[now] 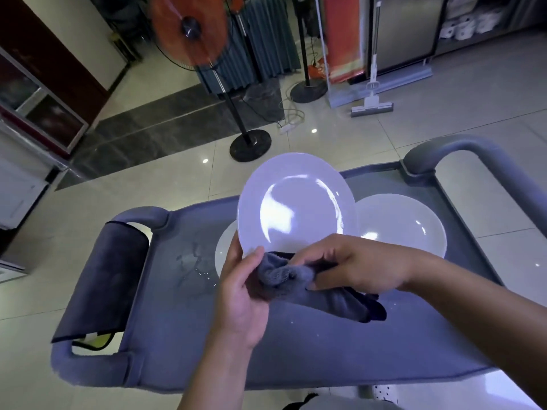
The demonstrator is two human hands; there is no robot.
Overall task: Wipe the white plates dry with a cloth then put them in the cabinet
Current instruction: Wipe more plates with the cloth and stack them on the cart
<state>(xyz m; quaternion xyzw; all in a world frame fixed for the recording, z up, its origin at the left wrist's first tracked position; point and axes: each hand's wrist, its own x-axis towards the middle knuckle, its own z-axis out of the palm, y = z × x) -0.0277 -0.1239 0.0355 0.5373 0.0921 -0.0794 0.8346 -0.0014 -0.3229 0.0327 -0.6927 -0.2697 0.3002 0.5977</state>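
Observation:
A white plate [296, 202] is held tilted above a grey cart [296, 344]. My left hand [241, 294] grips its near rim, thumb on the front face. My right hand [355, 267] grips a grey cloth [299, 284] and presses it against the plate's lower edge; the cloth's tail hangs down to the right. Two more white plates lie on the cart: one [405, 224] to the right, another [225, 250] mostly hidden behind the held plate and my left hand.
Water drops [192, 261] lie on the cart top left of the plates. A dark cloth [103, 279] drapes over the cart's left handle. Behind stand fans [189, 28], a mop [371, 105] and a glass-fronted cabinet [38, 105] at the left.

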